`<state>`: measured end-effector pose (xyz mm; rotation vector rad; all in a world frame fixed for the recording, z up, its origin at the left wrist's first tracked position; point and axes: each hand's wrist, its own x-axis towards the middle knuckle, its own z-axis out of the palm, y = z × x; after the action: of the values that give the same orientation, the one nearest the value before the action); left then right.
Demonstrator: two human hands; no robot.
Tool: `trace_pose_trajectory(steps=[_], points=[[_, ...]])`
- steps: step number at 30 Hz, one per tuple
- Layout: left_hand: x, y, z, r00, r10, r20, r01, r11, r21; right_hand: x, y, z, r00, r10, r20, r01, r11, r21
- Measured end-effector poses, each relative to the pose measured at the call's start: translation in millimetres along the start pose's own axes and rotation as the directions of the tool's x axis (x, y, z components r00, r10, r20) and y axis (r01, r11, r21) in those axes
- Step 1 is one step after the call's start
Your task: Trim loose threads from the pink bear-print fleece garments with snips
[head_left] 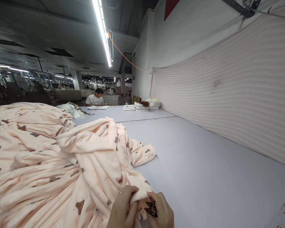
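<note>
While heaped fabric (95, 161) crowds table (204, 164) | left grip (124, 205) pinches it | right grip (163, 209) clasps black snips (151, 209) | folded stacks (141, 107) beyond

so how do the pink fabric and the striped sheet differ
The pink fabric has scattered brown prints; the striped sheet has pale stripes running along it. The pink fabric lies heaped in folds on the table, while the striped sheet hangs spread out along the wall. Both are pale and pinkish.
</note>
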<state>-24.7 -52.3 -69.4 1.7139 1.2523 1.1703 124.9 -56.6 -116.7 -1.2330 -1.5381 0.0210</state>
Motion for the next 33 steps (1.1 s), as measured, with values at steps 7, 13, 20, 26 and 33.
trace_pose_trajectory(steps=[7,13,20,26,33], points=[[5,13,5.7,0.892,-0.304,0.335,0.452,0.575,-0.682,16,0,-11,0.946,0.253,0.204,-0.252,0.967,-0.030],[2,25,1.5,0.861,-0.290,0.417,0.498,0.319,-0.806,12,-1,-24,0.932,0.171,0.319,-0.227,0.963,0.148],[4,22,0.3,0.853,-0.244,0.461,0.518,0.303,-0.800,18,-9,-25,0.931,0.167,0.324,-0.220,0.966,0.134],[3,17,-0.2,0.868,-0.235,0.437,0.495,0.339,-0.800,18,-9,-27,0.934,0.187,0.304,-0.239,0.960,0.144],[2,14,-0.9,0.845,-0.186,0.501,0.535,0.280,-0.797,15,-9,-27,0.936,0.199,0.289,-0.246,0.960,0.135]])
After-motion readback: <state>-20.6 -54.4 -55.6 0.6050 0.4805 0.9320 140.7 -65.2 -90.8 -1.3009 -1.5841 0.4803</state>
